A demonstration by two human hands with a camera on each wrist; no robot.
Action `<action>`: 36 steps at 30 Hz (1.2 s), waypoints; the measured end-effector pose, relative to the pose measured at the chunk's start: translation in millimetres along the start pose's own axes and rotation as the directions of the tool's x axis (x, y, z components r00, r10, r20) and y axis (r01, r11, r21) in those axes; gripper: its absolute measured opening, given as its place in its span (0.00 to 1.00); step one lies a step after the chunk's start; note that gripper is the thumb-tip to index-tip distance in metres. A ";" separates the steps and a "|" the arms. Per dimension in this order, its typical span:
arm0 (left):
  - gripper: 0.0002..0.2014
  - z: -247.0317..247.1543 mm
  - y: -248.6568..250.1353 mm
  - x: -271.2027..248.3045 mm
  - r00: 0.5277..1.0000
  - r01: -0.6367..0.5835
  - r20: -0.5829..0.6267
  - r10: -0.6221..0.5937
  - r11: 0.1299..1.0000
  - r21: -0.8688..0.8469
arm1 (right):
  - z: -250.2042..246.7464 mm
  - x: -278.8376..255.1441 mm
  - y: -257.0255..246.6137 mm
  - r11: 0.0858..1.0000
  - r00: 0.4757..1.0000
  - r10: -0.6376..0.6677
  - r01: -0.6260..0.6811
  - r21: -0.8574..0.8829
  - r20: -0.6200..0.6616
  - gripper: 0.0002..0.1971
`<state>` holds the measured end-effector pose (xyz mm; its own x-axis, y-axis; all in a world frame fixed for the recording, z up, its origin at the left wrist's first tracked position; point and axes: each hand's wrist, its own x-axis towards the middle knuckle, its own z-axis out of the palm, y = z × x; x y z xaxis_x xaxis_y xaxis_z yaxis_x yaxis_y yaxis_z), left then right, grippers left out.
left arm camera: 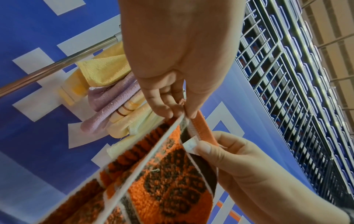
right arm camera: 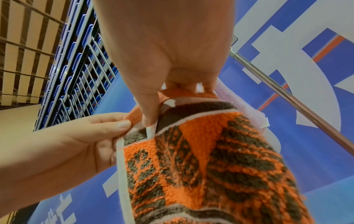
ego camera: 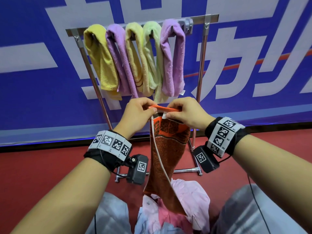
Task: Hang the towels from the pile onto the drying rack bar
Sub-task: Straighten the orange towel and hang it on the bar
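Note:
An orange and brown patterned towel [ego camera: 166, 152] hangs between my hands, below the rack's bar [ego camera: 197, 19]. My left hand [ego camera: 140, 112] pinches its top edge at the left corner, and my right hand [ego camera: 184, 112] pinches the same edge close beside it, near a small white label [left arm camera: 190, 144]. The towel [right arm camera: 206, 163] droops down to the pile [ego camera: 184, 205] of pink and pale blue cloths between my knees. Several towels, yellow [ego camera: 99, 58], purple [ego camera: 173, 56] and pale green [ego camera: 152, 53], hang side by side over the bar.
The chrome rack stands on a red floor [ego camera: 42, 166] against a blue and white banner [ego camera: 253, 56]. Its right upright [ego camera: 201, 65] and foot bar [ego camera: 185, 170] lie just beyond my hands. The bar's right end beside a grey clip [ego camera: 188, 26] is bare.

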<state>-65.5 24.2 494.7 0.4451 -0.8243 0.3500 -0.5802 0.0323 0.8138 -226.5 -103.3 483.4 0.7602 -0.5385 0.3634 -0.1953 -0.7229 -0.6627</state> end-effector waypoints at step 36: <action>0.08 -61.8 79.0 48.7 0.991 -0.110 -0.050 0.127 0.959 0.261 | -85.2 45.5 -37.9 0.933 0.996 -0.091 0.088 -0.348 0.009 0.08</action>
<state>-47.5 21.5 604.7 0.4009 -0.7845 0.4732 -0.7837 -0.0262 0.6206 -237.3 -137.3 580.9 0.7801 -0.4671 0.4162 -0.3314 -0.8728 -0.3583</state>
